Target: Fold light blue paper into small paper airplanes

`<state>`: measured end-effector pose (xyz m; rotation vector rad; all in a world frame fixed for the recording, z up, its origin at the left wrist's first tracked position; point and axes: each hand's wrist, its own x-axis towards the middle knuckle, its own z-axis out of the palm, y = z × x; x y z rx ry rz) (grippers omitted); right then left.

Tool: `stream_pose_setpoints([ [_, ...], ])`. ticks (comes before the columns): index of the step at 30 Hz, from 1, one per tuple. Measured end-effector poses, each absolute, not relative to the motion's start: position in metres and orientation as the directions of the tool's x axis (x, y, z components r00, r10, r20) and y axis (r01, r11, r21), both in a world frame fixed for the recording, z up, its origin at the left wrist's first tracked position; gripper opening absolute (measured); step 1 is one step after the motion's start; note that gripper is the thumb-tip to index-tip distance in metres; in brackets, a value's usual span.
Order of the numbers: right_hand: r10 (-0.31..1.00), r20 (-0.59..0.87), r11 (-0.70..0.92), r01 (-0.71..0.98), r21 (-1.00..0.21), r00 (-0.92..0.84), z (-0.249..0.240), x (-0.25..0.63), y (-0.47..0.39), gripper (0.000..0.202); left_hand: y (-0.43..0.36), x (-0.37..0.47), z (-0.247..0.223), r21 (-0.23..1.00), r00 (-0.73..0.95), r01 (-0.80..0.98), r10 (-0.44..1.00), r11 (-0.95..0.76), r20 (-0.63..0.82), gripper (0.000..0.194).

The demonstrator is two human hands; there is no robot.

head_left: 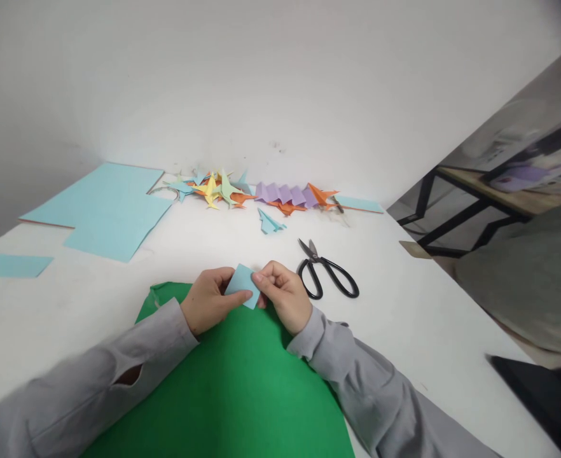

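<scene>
A small light-blue square of paper (241, 285) is held tilted between my two hands, above a green cloth (242, 381). My left hand (211, 299) pinches its left and lower edge, with the thumb lying across the front. At the right edge my right hand (284, 294) grips it between thumb and fingers. Whether the paper has folded layers cannot be made out. Black-handled scissors (331, 272) lie partly spread on the table, just right of my right hand. A folded light-blue paper figure (270, 221) rests beyond my hands.
Large light-blue sheets (113, 203) and a smaller blue strip (13, 265) lie on the left of the white table (404, 318). Along the wall sit folded colourful paper figures (223, 187) and a pleated purple paper (283, 193). A dark object (533, 388) is at the right edge.
</scene>
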<state>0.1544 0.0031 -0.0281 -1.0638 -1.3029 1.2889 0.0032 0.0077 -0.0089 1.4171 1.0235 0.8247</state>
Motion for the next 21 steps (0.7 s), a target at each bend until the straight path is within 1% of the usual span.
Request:
stream_pose_setpoints([
  [2, 0.988, 0.050, 0.043, -0.050, -0.998, -0.149, -0.0271, 0.1547, 0.0024, 0.028, 0.0089, 0.0020, -0.0105, 0.995, 0.344, 0.091, 0.937, 0.036, -0.065, 0.019],
  [5, 0.982, 0.050, 0.040, -0.056, -0.998, -0.180, -0.0253, 0.1547, 0.0009, 0.028, 0.0113, -0.0005, -0.0147, 0.998, 0.301, -0.015, 0.952, 0.063, -0.055, 0.021],
  [8, 0.980, 0.039, 0.028, -0.059, -0.998, -0.197, -0.0244, 0.1544, 0.0003, 0.028, 0.0122, -0.0013, -0.0165, 0.995, 0.337, -0.051, 0.940, 0.083, -0.061, 0.022],
  [12, 0.980, 0.028, 0.022, -0.029, -0.999, -0.199, -0.0269, 0.1544, 0.0016, 0.031, 0.0114, 0.0004, -0.0134, 0.998, 0.376, -0.003, 0.925, 0.057, -0.052, 0.023],
  [15, 0.980, 0.050, 0.038, -0.066, -0.997, -0.192, -0.0291, 0.1545, 0.0026, 0.031, 0.0108, 0.0011, -0.0108, 0.997, 0.435, 0.059, 0.898, 0.049, -0.070, 0.023],
  [17, 0.983, 0.048, 0.030, -0.098, -0.995, -0.179, -0.0295, 0.1544, 0.0026, 0.031, 0.0103, 0.0008, -0.0100, 0.993, 0.481, 0.109, 0.871, 0.053, -0.100, 0.028],
  [21, 0.987, 0.035, 0.018, -0.111, -0.994, -0.160, -0.0279, 0.1542, 0.0020, 0.029, 0.0091, -0.0001, -0.0105, 0.987, 0.493, 0.156, 0.862, 0.048, -0.120, 0.030],
])
